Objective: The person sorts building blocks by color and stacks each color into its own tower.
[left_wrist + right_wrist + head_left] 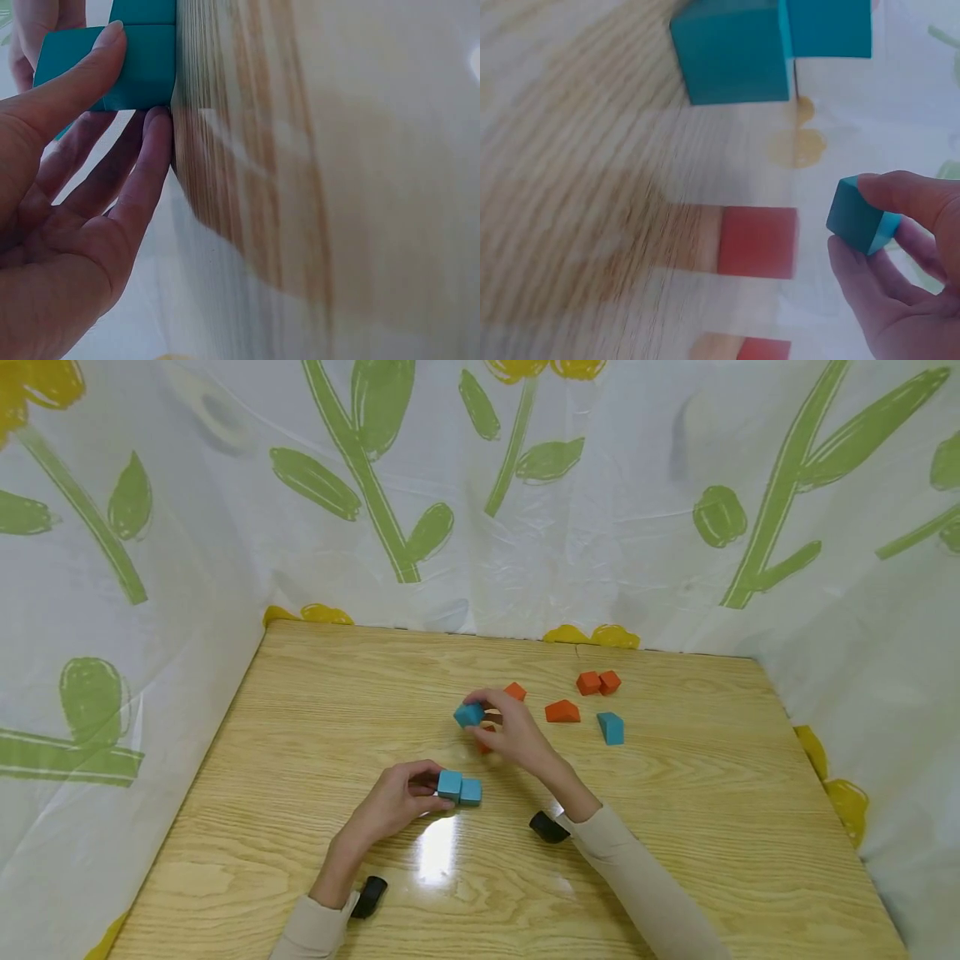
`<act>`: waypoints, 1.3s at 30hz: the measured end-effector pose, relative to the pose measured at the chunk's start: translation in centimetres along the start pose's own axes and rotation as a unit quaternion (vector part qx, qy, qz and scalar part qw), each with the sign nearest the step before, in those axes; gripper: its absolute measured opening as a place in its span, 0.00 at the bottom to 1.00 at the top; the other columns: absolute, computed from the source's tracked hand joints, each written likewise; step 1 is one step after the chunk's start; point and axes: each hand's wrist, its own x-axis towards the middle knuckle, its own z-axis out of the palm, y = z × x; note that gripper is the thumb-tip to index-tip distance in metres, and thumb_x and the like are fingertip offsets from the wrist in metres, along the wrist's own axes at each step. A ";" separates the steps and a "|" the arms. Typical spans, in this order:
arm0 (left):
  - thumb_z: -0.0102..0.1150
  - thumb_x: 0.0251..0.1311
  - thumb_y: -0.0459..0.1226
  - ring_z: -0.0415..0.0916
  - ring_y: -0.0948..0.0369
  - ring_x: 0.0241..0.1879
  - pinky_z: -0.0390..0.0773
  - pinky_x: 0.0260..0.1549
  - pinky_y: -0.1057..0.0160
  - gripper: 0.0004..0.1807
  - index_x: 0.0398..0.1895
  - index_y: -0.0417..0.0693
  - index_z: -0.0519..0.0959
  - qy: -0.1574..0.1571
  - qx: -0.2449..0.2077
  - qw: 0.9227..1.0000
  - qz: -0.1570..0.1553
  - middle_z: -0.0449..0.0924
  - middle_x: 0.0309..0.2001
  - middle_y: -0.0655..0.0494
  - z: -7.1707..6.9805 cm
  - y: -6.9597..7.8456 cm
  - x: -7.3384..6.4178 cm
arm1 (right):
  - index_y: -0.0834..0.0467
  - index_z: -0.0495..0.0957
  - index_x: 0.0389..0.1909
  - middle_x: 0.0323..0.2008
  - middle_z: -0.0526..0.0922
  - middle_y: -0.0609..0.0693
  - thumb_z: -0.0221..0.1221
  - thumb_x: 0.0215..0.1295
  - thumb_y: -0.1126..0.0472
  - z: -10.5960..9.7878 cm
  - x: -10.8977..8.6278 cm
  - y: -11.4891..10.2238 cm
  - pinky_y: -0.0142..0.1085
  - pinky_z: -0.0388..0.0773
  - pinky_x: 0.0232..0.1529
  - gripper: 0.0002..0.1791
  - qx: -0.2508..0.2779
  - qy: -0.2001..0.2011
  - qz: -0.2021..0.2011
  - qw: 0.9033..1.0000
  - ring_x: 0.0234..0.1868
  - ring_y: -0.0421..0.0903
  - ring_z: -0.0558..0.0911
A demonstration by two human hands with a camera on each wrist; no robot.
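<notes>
L hand [393, 799]: thumb and fingertips pinch a two-block stack [450, 785] from opposite sides, thumb near the seam btwn upper blue block [64, 46] and lower blue block [146, 75]. Prob. reason: aligns both, prevents slip. Adjoining blue block [471, 792] sits on desk [262, 718], R of stack, apparently touching it; likely gives side support.

R hand [517, 735]: holds loose blue block [469, 714] btwn thumb and fingertips, beyond the stack, apparently raised. Fingertip grip prob. allows fine control of orientation.

Red block [487, 741]: part. hidden by R hand. Second red block [515, 691]: just beyond, also part. hidden. Further R: red angled piece [562, 712], red cube pair [588, 683], blue angled piece [611, 728]. All lie apart from stack, prob. to leave working room.

Surface: light wood-grain desk, w/ glare patch [437, 852] nearest the person. Room: white curtain [585, 560] on L, rear and R sides, printed w/ green stems, leaves and yellow flowers; bottom meets desk's rear edge.
</notes>
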 end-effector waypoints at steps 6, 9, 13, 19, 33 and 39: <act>0.72 0.60 0.30 0.83 0.51 0.47 0.84 0.48 0.62 0.15 0.49 0.36 0.82 0.003 0.000 1.000 0.007 0.84 0.46 0.46 -0.1 -0.1 0.0 | 0.63 0.79 0.54 0.51 0.81 0.57 0.68 0.64 0.72 -0.3 -1.4 -0.5 0.48 0.82 0.56 0.18 0.020 0.003 -0.014 1.000 0.53 0.54 0.81; 0.72 0.60 0.29 0.83 0.51 0.48 0.84 0.48 0.62 0.15 0.49 0.37 0.82 0.002 -0.002 1.000 0.003 0.84 0.46 0.47 0.0 0.0 0.0 | 0.63 0.79 0.53 0.51 0.81 0.57 0.69 0.64 0.72 -0.3 -2.1 -0.7 0.48 0.82 0.56 0.18 0.020 0.002 -0.018 1.000 0.53 0.54 0.81; 0.72 0.61 0.30 0.83 0.51 0.48 0.84 0.48 0.63 0.14 0.49 0.37 0.82 0.000 -0.004 1.000 0.003 0.84 0.46 0.47 0.0 0.0 -0.1 | 0.62 0.80 0.53 0.51 0.82 0.55 0.69 0.63 0.72 -0.4 -3.0 -0.9 0.47 0.83 0.56 0.18 0.023 -0.001 -0.026 0.999 0.52 0.52 0.81; 0.72 0.61 0.30 0.83 0.50 0.47 0.84 0.48 0.62 0.15 0.49 0.36 0.82 0.003 -0.002 1.000 0.009 0.84 0.46 0.45 -0.1 0.0 -0.1 | 0.62 0.81 0.53 0.50 0.82 0.56 0.70 0.62 0.73 -0.4 -4.4 -1.0 0.46 0.83 0.55 0.19 0.041 -0.005 -0.049 0.998 0.49 0.52 0.81; 0.72 0.61 0.29 0.83 0.49 0.48 0.85 0.48 0.60 0.15 0.49 0.35 0.82 0.004 0.002 1.000 0.016 0.84 0.46 0.45 -0.1 -0.1 0.0 | 0.66 0.79 0.61 0.55 0.81 0.57 0.68 0.63 0.73 0.2 -6.8 -1.1 0.46 0.82 0.57 0.24 0.019 -0.053 -0.061 0.997 0.54 0.53 0.82; 0.72 0.59 0.29 0.84 0.50 0.47 0.85 0.48 0.62 0.14 0.48 0.37 0.83 0.007 0.002 1.000 0.014 0.84 0.45 0.47 0.0 -0.1 0.0 | 0.67 0.76 0.61 0.56 0.82 0.59 0.69 0.62 0.75 0.4 -7.3 -1.1 0.44 0.81 0.58 0.26 0.018 -0.067 -0.035 0.997 0.53 0.52 0.83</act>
